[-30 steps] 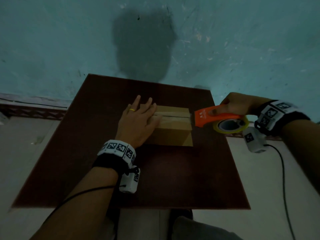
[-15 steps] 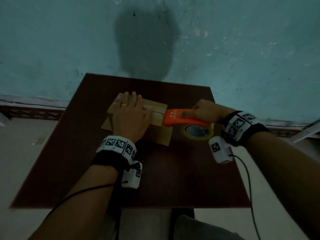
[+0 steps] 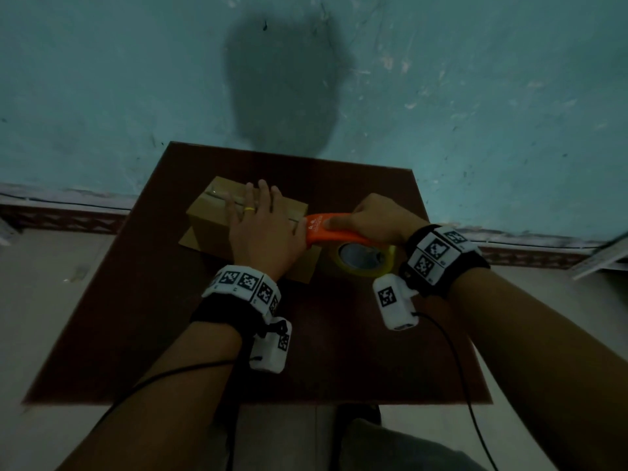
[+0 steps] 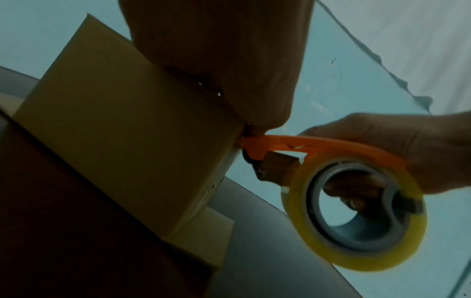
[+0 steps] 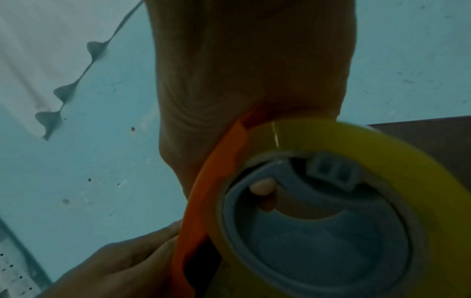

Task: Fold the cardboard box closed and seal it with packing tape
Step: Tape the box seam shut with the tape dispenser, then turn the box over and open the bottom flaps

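Observation:
A small cardboard box [image 3: 210, 226] [image 4: 122, 145] stands on the dark brown table [image 3: 170, 334] with its top flaps folded shut. My left hand [image 3: 260, 229] lies flat on the top, fingers straight, pressing the flaps down. My right hand [image 3: 373, 217] [image 4: 397, 149] grips an orange tape dispenser [image 3: 331, 231] [image 4: 318, 143] [image 5: 203, 201] that carries a yellowish roll of packing tape [image 3: 367, 260] [image 4: 356, 211] [image 5: 331, 211]. The dispenser's nose touches the box's right top edge, just under my left palm. A strip of clear tape shows on the far left of the top seam.
The table stands against a teal wall [image 3: 475, 96]. A loose bottom flap [image 3: 306, 266] of the box juts out on the table at the right. Cables run from both wrist cameras over the near table edge.
The right hand brought the dispenser leftward from the table's right edge to the box's right top edge. The box turned and slid left under the left hand.

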Tool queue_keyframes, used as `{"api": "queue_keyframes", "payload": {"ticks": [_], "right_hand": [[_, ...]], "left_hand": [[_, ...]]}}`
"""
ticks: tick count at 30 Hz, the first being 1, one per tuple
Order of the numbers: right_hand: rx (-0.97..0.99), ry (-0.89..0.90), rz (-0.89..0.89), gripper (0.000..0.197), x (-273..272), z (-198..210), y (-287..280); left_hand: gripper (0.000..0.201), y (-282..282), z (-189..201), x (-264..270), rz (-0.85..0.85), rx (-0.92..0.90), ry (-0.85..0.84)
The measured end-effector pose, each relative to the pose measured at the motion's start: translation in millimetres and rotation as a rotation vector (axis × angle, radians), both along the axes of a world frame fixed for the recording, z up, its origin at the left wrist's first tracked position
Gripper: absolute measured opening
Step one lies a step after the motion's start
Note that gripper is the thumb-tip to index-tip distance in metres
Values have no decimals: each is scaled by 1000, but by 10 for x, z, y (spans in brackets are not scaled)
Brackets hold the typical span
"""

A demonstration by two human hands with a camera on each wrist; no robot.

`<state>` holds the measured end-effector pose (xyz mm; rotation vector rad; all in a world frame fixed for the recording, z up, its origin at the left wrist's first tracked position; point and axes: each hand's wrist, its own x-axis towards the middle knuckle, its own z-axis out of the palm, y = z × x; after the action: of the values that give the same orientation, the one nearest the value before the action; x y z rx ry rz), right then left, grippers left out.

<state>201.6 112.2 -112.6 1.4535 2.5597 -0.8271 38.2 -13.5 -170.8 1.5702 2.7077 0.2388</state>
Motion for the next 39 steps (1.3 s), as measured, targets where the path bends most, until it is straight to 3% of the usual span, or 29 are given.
{"api": "queue_keyframes", "payload": {"ticks": [5,12,15,18,24,31,34,37,39], "right_hand": [[155,-178,101,59,-166,-67,-235],[176,-170,17,59,-107,-193,-288],[318,-122,-131,57,31,-127,-162],[479,-187,-222,51,183,-197,-88],[577,-198,-197,48,447,-653,-72],[559,-97,-245,52,489,-912,-54],[562,-159,-417,58,395,-843,-101],[602,-183,-530,70,184,-692,-258],[568,-50,-499,62,21,-614,-374]], "left_hand": [[104,-41,-62,54,-15,-69,95],[110,-57,-43,-70,-42,-13,13],[104,-69,-51,-72,-44,30,2],[98,-72,-47,-78,-47,58,-15],[90,-121,28,-153,-47,310,-110],[88,-184,155,-316,141,419,-207],[86,-216,171,-413,283,457,-193],[88,-247,179,-557,446,476,-301],[91,-286,217,-645,544,459,-413]]}}
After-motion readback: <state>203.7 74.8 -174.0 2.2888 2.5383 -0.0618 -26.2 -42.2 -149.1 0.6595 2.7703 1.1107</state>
